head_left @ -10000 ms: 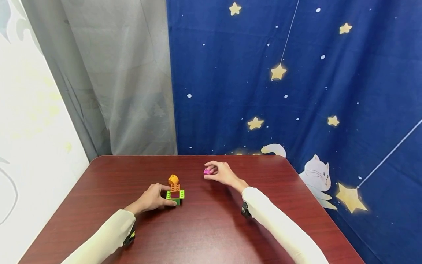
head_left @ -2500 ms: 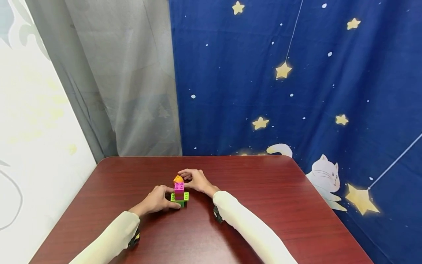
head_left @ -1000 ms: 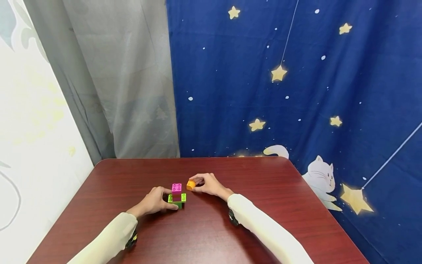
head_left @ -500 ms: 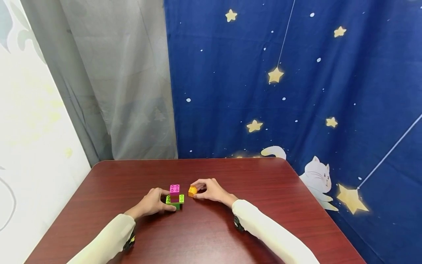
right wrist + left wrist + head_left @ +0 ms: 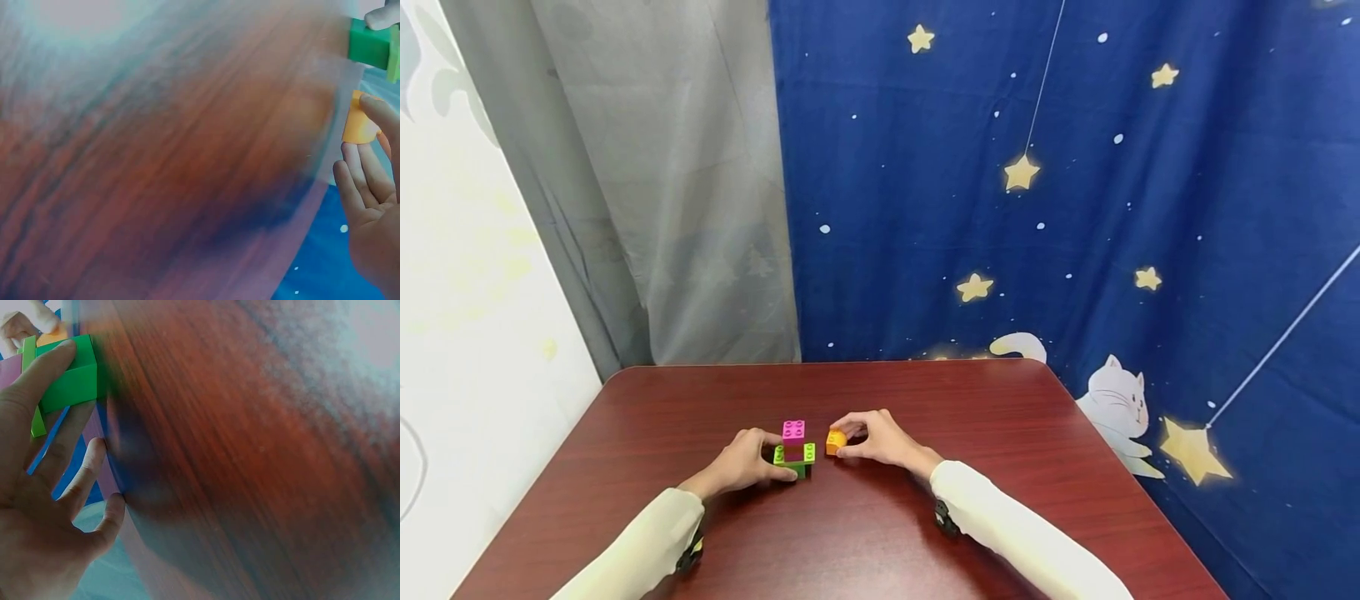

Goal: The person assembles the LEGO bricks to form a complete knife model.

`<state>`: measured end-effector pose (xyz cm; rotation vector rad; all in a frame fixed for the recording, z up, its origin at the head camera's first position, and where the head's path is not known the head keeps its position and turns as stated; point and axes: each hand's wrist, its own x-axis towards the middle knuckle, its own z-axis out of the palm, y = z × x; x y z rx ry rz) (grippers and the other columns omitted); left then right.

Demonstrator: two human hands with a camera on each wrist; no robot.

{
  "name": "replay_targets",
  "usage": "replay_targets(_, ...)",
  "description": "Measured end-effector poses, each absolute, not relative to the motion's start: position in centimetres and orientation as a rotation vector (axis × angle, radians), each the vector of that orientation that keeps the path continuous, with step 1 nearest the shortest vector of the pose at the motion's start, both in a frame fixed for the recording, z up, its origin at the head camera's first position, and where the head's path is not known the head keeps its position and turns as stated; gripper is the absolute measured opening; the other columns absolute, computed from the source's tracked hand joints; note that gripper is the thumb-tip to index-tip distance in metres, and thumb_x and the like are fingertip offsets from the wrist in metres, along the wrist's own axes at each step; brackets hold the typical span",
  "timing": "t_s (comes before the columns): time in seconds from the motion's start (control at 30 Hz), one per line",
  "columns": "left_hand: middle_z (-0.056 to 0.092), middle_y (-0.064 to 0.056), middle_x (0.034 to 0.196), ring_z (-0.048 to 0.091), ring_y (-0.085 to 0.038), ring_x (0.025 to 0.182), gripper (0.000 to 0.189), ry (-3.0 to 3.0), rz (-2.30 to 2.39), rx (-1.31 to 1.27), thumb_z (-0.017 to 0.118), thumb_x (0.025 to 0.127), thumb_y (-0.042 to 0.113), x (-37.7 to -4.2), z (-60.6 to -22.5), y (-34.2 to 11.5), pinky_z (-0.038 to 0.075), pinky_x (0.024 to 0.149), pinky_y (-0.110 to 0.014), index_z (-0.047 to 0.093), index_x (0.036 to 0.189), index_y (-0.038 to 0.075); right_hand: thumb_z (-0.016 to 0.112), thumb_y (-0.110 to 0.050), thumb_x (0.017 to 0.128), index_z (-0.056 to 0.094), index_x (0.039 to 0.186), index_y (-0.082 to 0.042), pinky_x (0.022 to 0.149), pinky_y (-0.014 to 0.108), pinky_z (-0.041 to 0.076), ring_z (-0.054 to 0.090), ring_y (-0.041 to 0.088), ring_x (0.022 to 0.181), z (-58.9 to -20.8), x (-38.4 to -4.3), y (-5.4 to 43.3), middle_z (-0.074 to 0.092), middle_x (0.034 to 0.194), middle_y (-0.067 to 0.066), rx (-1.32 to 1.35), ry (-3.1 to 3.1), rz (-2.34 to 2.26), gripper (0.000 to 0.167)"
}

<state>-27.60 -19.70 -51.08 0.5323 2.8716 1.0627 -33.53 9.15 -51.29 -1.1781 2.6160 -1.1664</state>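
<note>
A small stack of toy building bricks stands on the table: a green brick (image 5: 78, 378) at the bottom, a lime plate (image 5: 808, 452) across it, and a magenta brick (image 5: 793, 430) on top. My left hand (image 5: 741, 463) grips the green brick between thumb and fingers, the thumb lying along its near side in the left wrist view. Just right of the stack, an orange brick (image 5: 834, 443) with a curved side sits between the thumb and fingers of my right hand (image 5: 883, 439). In the right wrist view the orange brick (image 5: 359, 122) shows its rounded face, a short gap from the green brick (image 5: 369, 45).
The reddish-brown wooden table (image 5: 865, 533) has its far edge a little beyond the hands. Behind it hang a grey curtain (image 5: 700, 208) and a blue starry curtain (image 5: 910, 208). A white panel (image 5: 460, 333) stands on the left.
Earlier my right hand held the magenta brick, which then went onto the stack. It then took the orange brick from behind the stack to its right side. My left hand stays on the stack.
</note>
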Motion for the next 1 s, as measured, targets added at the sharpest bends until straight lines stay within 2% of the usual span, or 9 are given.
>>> replay_targets(0.27,0.075,0.006,0.094,0.061,-0.015,0.083,0.051,2.863,1.093,0.575,0.096,0.073,0.035,-27.5,-51.0,-19.8,0.052,0.074,-0.029,0.079,0.113,0.008,0.088,-0.017,0.085,0.075,0.122,-0.014,0.087,0.032,0.059,0.072,0.005,0.095,-49.2,-32.9,8.7,0.078,0.106,0.000,-1.219,2.639,-1.226,0.039)
replay_targets(0.47,0.075,0.008,0.092,0.060,-0.012,0.080,0.048,2.853,1.100,0.581,0.096,0.073,0.035,-27.5,-51.1,-19.8,0.051,0.072,-0.028,0.079,0.110,0.009,0.088,-0.019,0.086,0.074,0.124,-0.012,0.087,0.026,0.057,0.072,0.004,0.097,-47.6,-32.8,8.5,0.078,0.107,-0.001,-1.263,2.644,-1.283,0.042)
replay_targets(0.73,0.074,0.007,0.093,0.057,-0.014,0.080,0.050,2.853,1.077,0.531,0.096,0.073,0.036,-27.6,-51.0,-19.9,0.051,0.073,-0.030,0.079,0.112,0.010,0.089,-0.016,0.085,0.073,0.125,-0.008,0.087,0.025,0.057,0.072,0.004,0.097,-45.2,-32.9,7.7,0.078,0.107,0.001,-1.347,2.651,-1.377,0.044)
replay_targets(1.0,0.074,0.006,0.093,0.058,-0.015,0.082,0.050,2.849,1.080,0.524,0.096,0.072,0.036,-27.6,-51.0,-19.8,0.051,0.074,-0.031,0.079,0.112,0.010,0.088,-0.021,0.085,0.073,0.127,-0.009,0.087,0.024,0.056,0.071,0.005,0.099,-44.0,-32.7,6.7,0.077,0.110,-0.002,-1.376,2.602,-1.427,0.046)
